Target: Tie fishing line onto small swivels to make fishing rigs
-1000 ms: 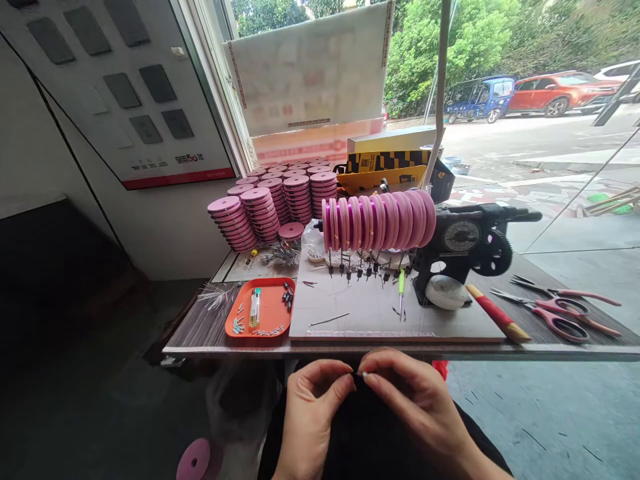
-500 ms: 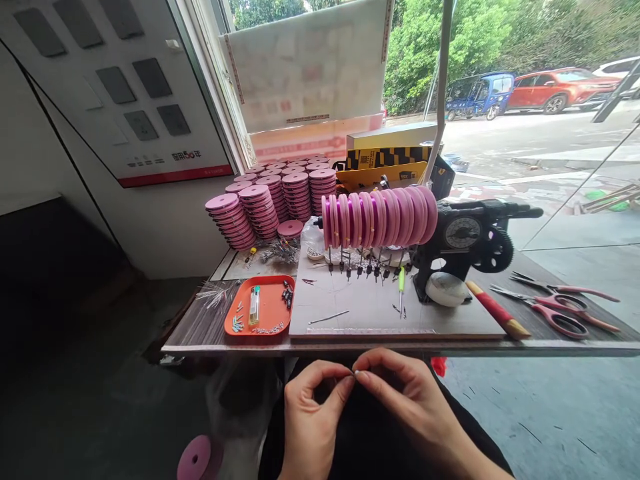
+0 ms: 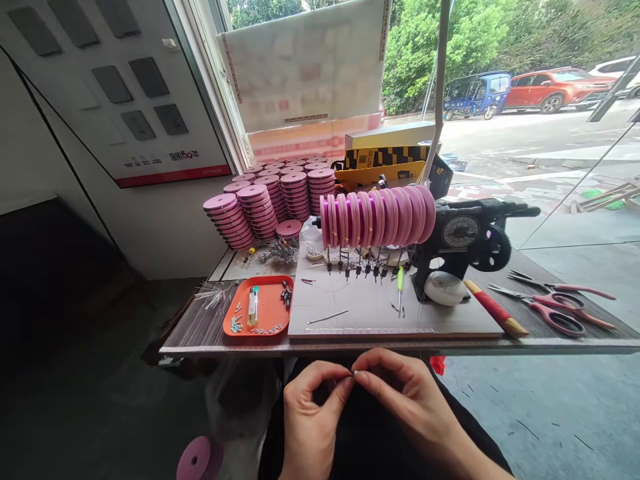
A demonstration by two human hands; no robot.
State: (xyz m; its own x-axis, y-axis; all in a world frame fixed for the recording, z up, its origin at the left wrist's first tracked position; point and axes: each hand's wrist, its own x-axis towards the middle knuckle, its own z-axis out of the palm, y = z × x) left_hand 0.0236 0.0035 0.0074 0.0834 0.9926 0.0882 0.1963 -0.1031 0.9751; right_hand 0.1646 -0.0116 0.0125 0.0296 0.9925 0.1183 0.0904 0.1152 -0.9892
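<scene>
My left hand (image 3: pixel 316 410) and my right hand (image 3: pixel 400 387) meet above my lap, just in front of the table edge. Thumb and forefinger of each are pinched together, tip to tip. Whatever lies between the fingertips is too small to make out. Beyond them is a pale board (image 3: pixel 370 313) with a thin metal rod (image 3: pixel 327 317) and a green-handled tool (image 3: pixel 400 280) on it. Over the board, a row of pink spools (image 3: pixel 377 217) sits on a black winding machine (image 3: pixel 461 233), with several small black weights hanging below.
An orange tray (image 3: pixel 235 332) with a lighter (image 3: pixel 253 305) and small parts stands left of the board. Stacked pink spools (image 3: pixel 253 210) fill the back left. Scissors (image 3: pixel 557 317), pliers (image 3: pixel 585 289) and a red-wrapped stick (image 3: pixel 495 310) lie right. Another spool (image 3: pixel 200 459) is low at left.
The whole scene has shifted very slightly left in view. Both hands keep the same pinched pose, fingertips together.
</scene>
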